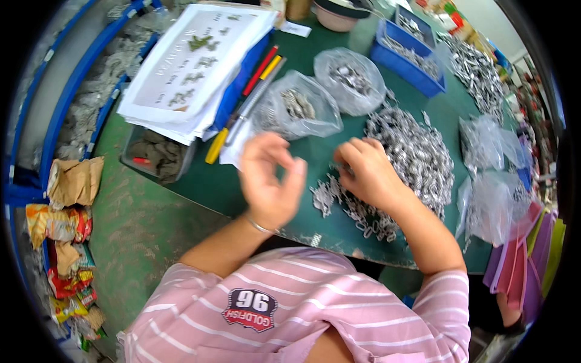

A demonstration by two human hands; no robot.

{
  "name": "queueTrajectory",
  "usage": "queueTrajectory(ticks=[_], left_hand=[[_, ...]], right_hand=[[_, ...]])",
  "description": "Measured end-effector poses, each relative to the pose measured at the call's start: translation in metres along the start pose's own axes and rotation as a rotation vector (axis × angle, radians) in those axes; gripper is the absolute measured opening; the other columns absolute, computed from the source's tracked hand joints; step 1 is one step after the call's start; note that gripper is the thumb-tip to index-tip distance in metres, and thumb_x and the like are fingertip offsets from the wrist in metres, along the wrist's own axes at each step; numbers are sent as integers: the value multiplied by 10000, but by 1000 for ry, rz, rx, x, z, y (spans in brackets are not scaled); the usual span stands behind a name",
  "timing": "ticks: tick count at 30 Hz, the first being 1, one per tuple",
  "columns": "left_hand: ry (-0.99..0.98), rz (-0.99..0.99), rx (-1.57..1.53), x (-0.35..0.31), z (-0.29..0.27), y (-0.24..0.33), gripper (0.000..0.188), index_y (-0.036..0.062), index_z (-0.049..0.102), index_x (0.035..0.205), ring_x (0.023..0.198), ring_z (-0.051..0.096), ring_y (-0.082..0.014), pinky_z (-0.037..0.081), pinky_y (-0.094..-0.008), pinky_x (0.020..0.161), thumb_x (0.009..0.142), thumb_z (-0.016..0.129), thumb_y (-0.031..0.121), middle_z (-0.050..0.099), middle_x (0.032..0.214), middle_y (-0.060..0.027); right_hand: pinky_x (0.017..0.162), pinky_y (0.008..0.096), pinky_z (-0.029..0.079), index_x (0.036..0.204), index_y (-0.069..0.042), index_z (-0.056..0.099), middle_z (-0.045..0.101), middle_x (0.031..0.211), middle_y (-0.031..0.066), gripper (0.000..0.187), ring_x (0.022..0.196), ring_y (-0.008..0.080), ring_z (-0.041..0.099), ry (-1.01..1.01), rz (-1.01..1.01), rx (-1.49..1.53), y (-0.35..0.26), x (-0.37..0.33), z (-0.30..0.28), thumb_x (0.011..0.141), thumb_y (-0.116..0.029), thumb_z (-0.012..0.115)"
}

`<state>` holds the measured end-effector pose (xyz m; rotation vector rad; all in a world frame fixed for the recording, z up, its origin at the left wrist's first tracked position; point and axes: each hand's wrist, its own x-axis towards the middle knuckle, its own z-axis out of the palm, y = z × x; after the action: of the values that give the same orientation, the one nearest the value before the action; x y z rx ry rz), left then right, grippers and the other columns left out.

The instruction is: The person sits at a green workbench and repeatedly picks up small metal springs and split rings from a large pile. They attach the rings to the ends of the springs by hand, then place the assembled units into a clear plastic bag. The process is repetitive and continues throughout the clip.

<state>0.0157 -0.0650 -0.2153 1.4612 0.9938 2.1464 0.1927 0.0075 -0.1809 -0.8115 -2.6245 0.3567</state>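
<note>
Over the green table, my left hand (269,181) is raised with its fingers bent and the thumb and index tips close together. Anything between them is too small to make out. My right hand (369,172) is curled palm down at the left edge of a big heap of shiny metal clasps or links (417,151). Its fingertips are pinched, and what they hold is hidden. A small cluster of silver-coloured metal pieces (325,195) lies between the hands, nearer my right. Beyond them, two clear plastic bags, a left one (327,121) and a right one (376,88), contain small metal parts.
Printed sheets (181,66) lie on the left beside pens and a yellow-handled knife (216,145). A grey bin (184,166) with dark cloth sits at the left table edge. Blue trays (408,63) of metal parts stand far right, near more plastic bags (493,206).
</note>
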Motion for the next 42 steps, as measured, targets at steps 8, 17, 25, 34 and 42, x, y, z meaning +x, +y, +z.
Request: queueTrajectory(ticks=[8,17,25,34,42], left_hand=[[-414,-613,-52,-31,20,1,202,0,570,1025,846,575,-116,507,-244,706,830,621,8,549,993,-66],[-237,-815,-401,-38,40,16,95,-33,569,958,751,620,-130,529,-251,707,886,572,28,620,881,-84],[-295,-771,-402,-44,48,20,110,-38,576,969,804,614,-134,533,-252,714,879,580,25,579,940,-90],[-369,-734,-245,-44,46,18,90,-26,599,941,698,575,-122,511,-254,631,858,593,9,571,899,-83],[-342,-820,-325,-42,45,20,99,-35,607,938,691,592,-138,511,-269,645,861,592,25,609,877,-98]], right_hand=[[672,330,444,817,-26,541,569,804,87,217,735,248,569,247,145,372,-30,-33,-10,646,46,654],[692,272,509,987,8,571,612,878,97,270,777,162,612,477,366,632,-38,-77,9,735,17,670],[626,226,510,1023,19,599,624,867,88,249,729,111,614,501,512,967,-40,-96,19,776,35,631],[565,237,487,980,0,638,617,829,96,258,656,150,595,578,325,517,-37,-95,12,731,63,659],[551,252,483,954,-11,639,608,823,93,258,667,159,590,622,279,391,-35,-92,15,713,76,668]])
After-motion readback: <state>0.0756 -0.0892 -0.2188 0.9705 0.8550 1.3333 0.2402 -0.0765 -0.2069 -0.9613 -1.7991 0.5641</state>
